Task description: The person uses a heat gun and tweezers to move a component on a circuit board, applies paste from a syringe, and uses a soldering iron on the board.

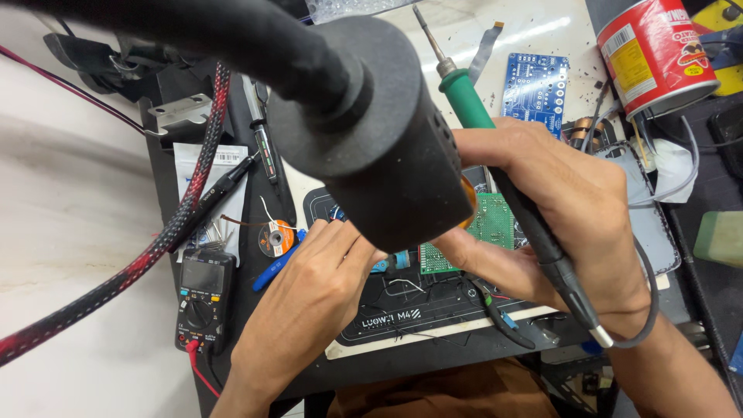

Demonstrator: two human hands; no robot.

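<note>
Green perforated circuit board [472, 232]: lying on black work mat [433, 310] at centre of counter [255, 232], partly hidden behind large black cylindrical device [379, 139] close to camera; lower edge touched by fingertips of both hands.

Right hand [573, 209]: closed around soldering iron [503, 170], green grip and black handle, held slanted with metal tip pointing up and away, cable looping back round wrist; fingertips reaching down to board.

Left hand [309, 302]: fingers curled together, tips resting at board's left lower corner; whether anything small is pinched between them cannot be told, view blocked by black device.

Black-handled pliers [495, 317]: on mat, just below board, between the two hands.

Solder wick spool [275, 236], orange and black: on counter left of mat, near left hand.

Blue-handled tool [275, 267]: lying slanted just beside spool.

Multimeter [203, 298], black, dial and screen upward: left edge of counter, red lead plugged at bottom.

Braided red-and-black sleeve [155, 248]: running diagonally across left side, above multimeter.

Black probe pen [220, 190]: lying over white packet, beside sleeve.

Blue circuit board [535, 89]: far side of counter, well apart from green board.

Red cylindrical can [654, 50]: upper right, tilted, beside blue board.

Light marble-like surface to left of counter.
</note>
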